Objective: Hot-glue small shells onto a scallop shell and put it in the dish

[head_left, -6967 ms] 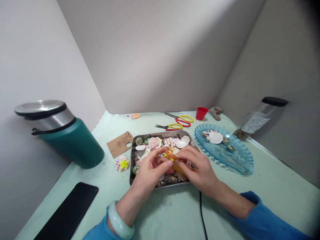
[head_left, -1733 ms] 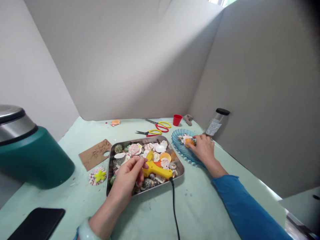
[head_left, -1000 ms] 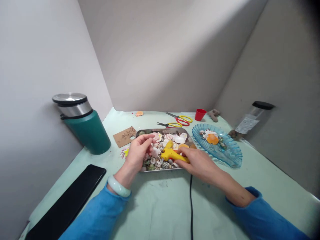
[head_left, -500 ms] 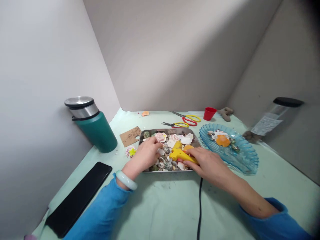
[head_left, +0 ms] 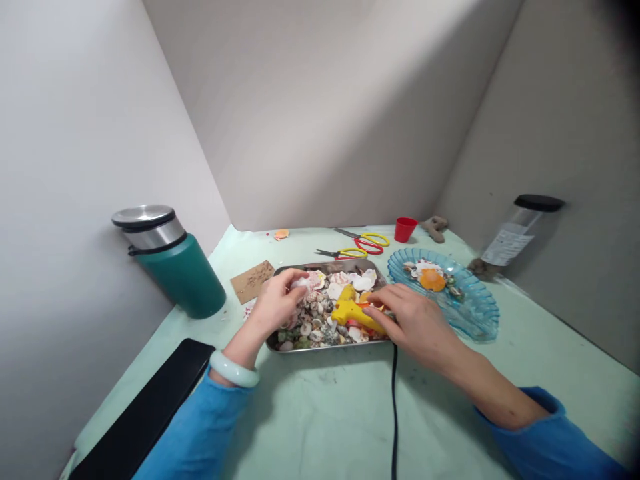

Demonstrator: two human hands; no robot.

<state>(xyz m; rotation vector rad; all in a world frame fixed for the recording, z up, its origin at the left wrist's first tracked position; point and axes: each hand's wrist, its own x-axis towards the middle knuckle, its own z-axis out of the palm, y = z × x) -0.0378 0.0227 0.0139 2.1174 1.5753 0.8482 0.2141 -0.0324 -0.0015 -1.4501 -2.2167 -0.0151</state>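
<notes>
A metal tray (head_left: 373,267) full of seashells sits on the pale green table. My left hand (head_left: 277,305) is over the tray's left part, fingers pinched on a small pale shell (head_left: 302,284). Across the shells lies a yellow glue gun (head_left: 353,311), and my right hand (head_left: 415,321) is wrapped round its handle; its black cord (head_left: 393,407) runs toward me. To the right, a blue glass dish (head_left: 475,323) holds an orange shell (head_left: 432,279) among other shells.
A green flask with a steel lid (head_left: 170,262) stands at the left. A black phone (head_left: 140,417) lies near the front left. Brown card (head_left: 253,281), two scissors (head_left: 357,245), a red cup (head_left: 404,229) and a clear bottle (head_left: 520,230) lie behind and right.
My right hand left the blue dish, where an orange shell now lies, and took hold of the glue gun. My left hand let the gun go and lifted a shell from the tray.
</notes>
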